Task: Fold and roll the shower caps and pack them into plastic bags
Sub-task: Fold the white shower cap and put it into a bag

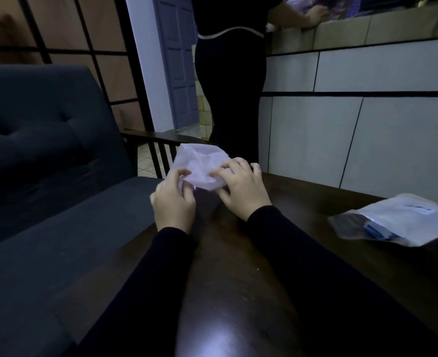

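- A dim room with a dark wooden table (238,253) filling the lower part of the view; the table is the landmark for what follows.
- Left of the table, touching its edge, is a dark blue sofa (45,150) with a tufted back.
- Beyond the table's far edge is a tiled counter wall (367,112), and a person in black (233,81) stands there with a hand on the counter top.
- Past the sofa, a grey-blue door (178,60) is visible.
- At the table's far left corner, a thin, crumpled white cap (200,166) is held up just above the surface.
- The left hand (173,202) pinches the cap's near left edge between thumb and fingers, closed on the film.
- The right hand (241,189) grips the cap's right side, fingers curled over the top and thumb underneath.
- Both arms wear black sleeves (303,266) that rest across the table.
- On the table's right side, well apart from the hands, lies a flat plastic bag (398,220) with something blue inside it.
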A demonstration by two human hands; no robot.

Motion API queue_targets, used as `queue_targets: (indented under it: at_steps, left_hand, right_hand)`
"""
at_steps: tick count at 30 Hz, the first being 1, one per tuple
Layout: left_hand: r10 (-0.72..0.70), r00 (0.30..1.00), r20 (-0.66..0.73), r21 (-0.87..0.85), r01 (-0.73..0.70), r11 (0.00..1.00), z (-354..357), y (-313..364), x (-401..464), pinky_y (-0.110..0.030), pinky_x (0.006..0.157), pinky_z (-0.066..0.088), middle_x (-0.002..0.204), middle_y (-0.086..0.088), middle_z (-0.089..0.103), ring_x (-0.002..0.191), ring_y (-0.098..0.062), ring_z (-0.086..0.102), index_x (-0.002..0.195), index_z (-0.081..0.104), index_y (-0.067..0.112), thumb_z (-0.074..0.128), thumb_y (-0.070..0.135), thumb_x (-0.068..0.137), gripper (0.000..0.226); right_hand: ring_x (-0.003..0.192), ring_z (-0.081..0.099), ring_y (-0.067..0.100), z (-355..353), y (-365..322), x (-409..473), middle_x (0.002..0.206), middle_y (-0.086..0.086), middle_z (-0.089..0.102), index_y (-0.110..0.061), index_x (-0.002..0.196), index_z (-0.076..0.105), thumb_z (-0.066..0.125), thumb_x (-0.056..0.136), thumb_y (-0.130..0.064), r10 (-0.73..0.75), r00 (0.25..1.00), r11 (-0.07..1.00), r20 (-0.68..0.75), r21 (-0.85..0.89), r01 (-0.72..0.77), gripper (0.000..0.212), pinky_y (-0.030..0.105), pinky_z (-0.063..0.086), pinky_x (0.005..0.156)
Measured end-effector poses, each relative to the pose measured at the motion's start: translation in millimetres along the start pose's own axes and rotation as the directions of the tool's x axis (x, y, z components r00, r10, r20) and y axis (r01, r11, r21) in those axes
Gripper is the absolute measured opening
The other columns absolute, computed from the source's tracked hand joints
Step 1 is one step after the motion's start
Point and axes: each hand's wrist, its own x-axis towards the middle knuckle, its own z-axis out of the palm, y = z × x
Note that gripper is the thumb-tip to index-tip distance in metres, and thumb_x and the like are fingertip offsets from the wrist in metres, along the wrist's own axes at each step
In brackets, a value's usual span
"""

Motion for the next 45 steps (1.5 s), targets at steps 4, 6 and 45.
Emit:
queue_targets:
  at_steps: [4,6,45]
  left_hand:
    - [0.189,0.980,-0.054,0.003,-0.189,0.982,-17,14,-6,-0.033,0.093,0.030,0.097,0.016,0.055,0.096,-0.019,0.056,0.106,0.063,0.017,0.049,0.029,0.090,0.025]
    - [0.286,0.956,-0.059,0.001,-0.286,0.958,-23,22,-8,-0.033,0.091,0.030,0.098,0.018,0.055,0.097,-0.018,0.054,0.101,0.065,0.016,0.048,0.044,0.089,0.035]
    - [0.415,0.597,0.686,-0.236,-0.358,0.904,-11,216,-149,-0.043,0.086,0.049,0.091,0.012,0.070,0.089,-0.008,0.062,0.095,0.071,0.028,0.047,0.068,0.084,0.047]
  right_hand:
    - [0.100,0.056,0.024,-25,-2,-19,0.103,0.004,0.060,-0.016,0.099,0.066,0.065,0.082,-0.015,0.083,0.985,0.980,-0.148,0.190,-0.054,0.017,0.035,0.037,0.082]
    - [0.097,0.056,0.020,-43,-1,-31,0.106,0.005,0.058,-0.010,0.105,0.064,0.062,0.087,-0.012,0.134,0.979,0.937,-0.153,0.341,-0.075,0.018,0.026,0.043,0.083]
    - [0.084,0.067,0.007,-272,55,-200,0.088,-0.003,0.072,-0.015,0.092,0.069,0.058,0.092,-0.019,0.477,0.798,0.325,0.368,0.770,-0.549,0.011,0.017,0.050,0.076]
